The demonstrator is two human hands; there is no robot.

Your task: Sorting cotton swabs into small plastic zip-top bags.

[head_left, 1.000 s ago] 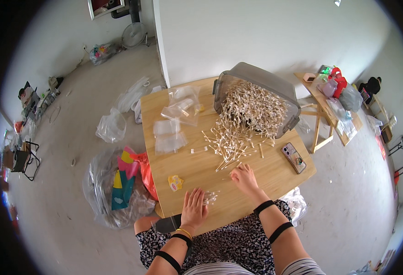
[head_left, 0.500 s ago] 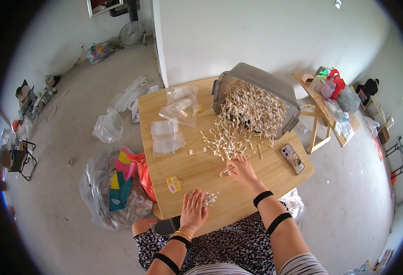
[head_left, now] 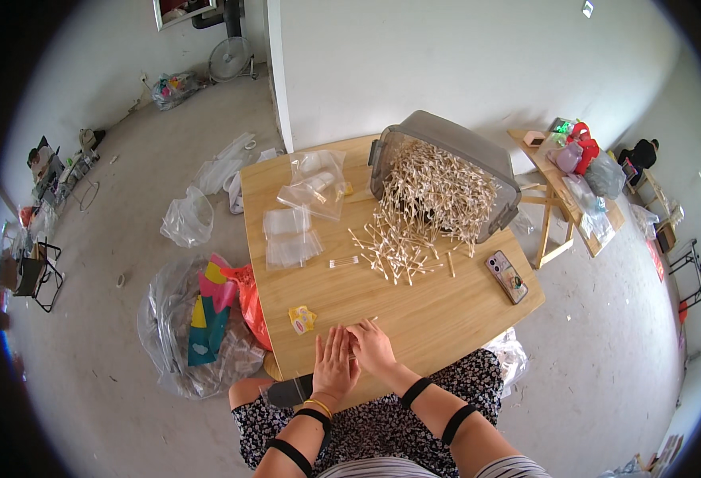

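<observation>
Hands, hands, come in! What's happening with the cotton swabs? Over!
Left hand flat on table, right hand against it, right grip hidden. Cotton swabs heaped in and before tipped grey bin. Yellow packets beyond left hand, not blocking.

Left hand (head_left: 334, 368) is at 7 o'clock on the wooden table (head_left: 446, 311), right hand (head_left: 374, 346) up against it, can't really see what's underneath. Grey tub (head_left: 434, 130) tipped over at 1 spilling cotton swabs (head_left: 438, 187), phone (head_left: 507, 276) at 3, clear bags (head_left: 293, 247) at 10, yellow packets (head_left: 302, 319) at 8.
</observation>
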